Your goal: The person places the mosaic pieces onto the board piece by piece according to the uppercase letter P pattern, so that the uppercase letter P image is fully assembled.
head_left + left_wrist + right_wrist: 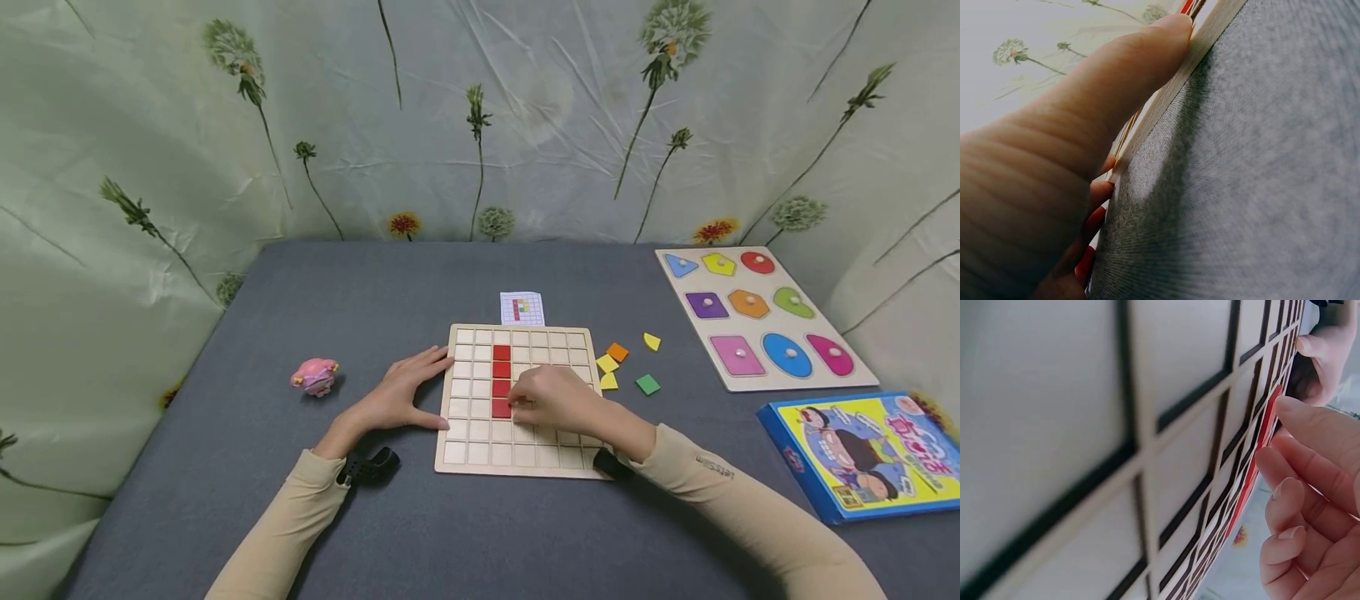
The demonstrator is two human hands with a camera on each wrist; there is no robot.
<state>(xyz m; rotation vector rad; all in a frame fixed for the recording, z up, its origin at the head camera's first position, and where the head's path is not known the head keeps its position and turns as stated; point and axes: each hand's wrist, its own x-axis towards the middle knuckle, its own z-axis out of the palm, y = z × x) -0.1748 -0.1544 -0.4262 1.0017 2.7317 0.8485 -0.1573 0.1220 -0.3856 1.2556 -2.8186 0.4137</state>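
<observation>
A wooden grid board [480, 454] lies on the table, with several red tiles [501, 369] in one column of its cells. At its left edge rests my left hand [397, 395], thumb and fingers spread apart; in the left wrist view its thumb [1147, 56] touches the board's side. My right hand [562, 402] is over the middle of the board, at the nearest red tile. In the right wrist view the thumb and forefinger of the right hand [1316, 481] meet this red tile [1268, 422] at its edges, the other fingers curled. A small printed pattern card [522, 308] lies just behind the board.
Right of the board lie loose pieces: an orange tile [618, 352], yellow pieces [607, 364] and a green tile [647, 384]. Farther right are a shape puzzle board [720, 321] and a blue-edged box [862, 454]. A pink toy [314, 377] stands at left.
</observation>
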